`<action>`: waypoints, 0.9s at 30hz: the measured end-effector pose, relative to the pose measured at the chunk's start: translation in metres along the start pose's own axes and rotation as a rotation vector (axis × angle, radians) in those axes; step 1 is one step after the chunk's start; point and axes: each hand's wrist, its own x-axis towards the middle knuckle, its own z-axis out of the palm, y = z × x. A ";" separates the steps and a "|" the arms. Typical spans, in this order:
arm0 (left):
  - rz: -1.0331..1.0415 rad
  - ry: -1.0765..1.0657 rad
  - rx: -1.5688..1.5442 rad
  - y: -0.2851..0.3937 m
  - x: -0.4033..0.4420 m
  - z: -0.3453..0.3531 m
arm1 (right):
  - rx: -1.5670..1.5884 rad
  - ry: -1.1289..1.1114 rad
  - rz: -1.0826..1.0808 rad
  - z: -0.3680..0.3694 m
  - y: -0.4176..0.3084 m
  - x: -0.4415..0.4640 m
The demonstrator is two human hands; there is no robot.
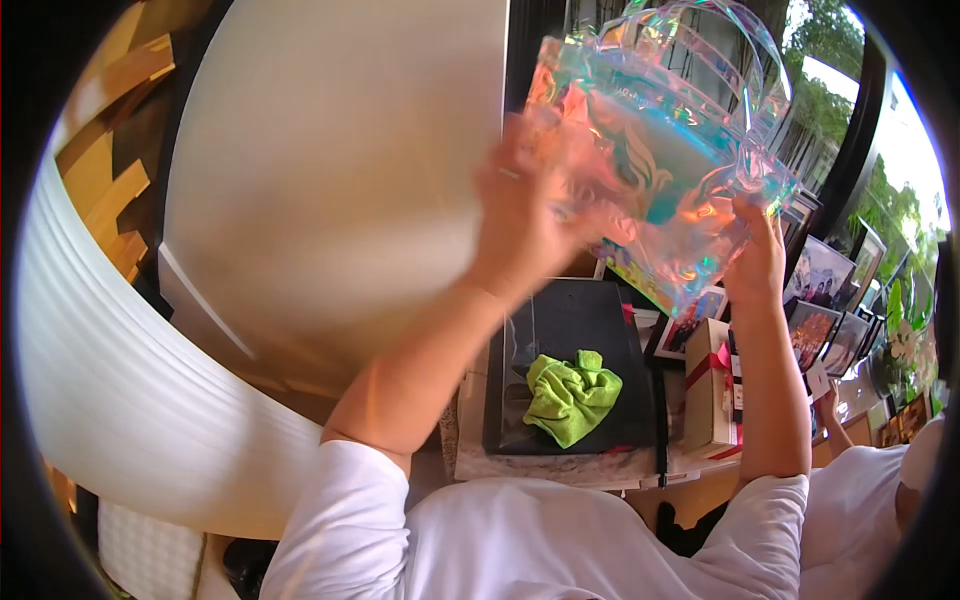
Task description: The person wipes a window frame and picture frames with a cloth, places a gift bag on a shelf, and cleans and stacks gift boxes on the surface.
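Note:
A clear iridescent bag (660,150) with looped see-through handles is held up in front of me, tilted. My left hand (530,215) is at its left side, blurred by motion, its fingers against the plastic. At the lower right edge, my right hand (757,255) grips the bag with the thumb on the near face. Below the bag, a crumpled green cloth (572,398) lies on a black flat case (625,370). Neither hand touches the cloth.
A beige box with red ribbon (708,385) stands right of the black case on a marble-like surface (590,468). Framed photos (818,270) and plants line the window side. A large pale panel (340,180) rises at left. Another person in white (860,510) is at the lower right.

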 end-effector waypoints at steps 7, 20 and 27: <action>-0.823 -0.584 -1.152 -0.041 -0.001 -0.032 | 0.033 -0.156 0.035 -0.023 -0.011 0.011; -0.892 -0.340 -1.044 -0.051 -0.012 -0.029 | -0.246 -0.475 0.128 -0.025 -0.018 0.021; -0.877 -0.258 -0.955 -0.058 -0.020 -0.001 | -0.369 -0.510 0.246 -0.032 0.014 0.008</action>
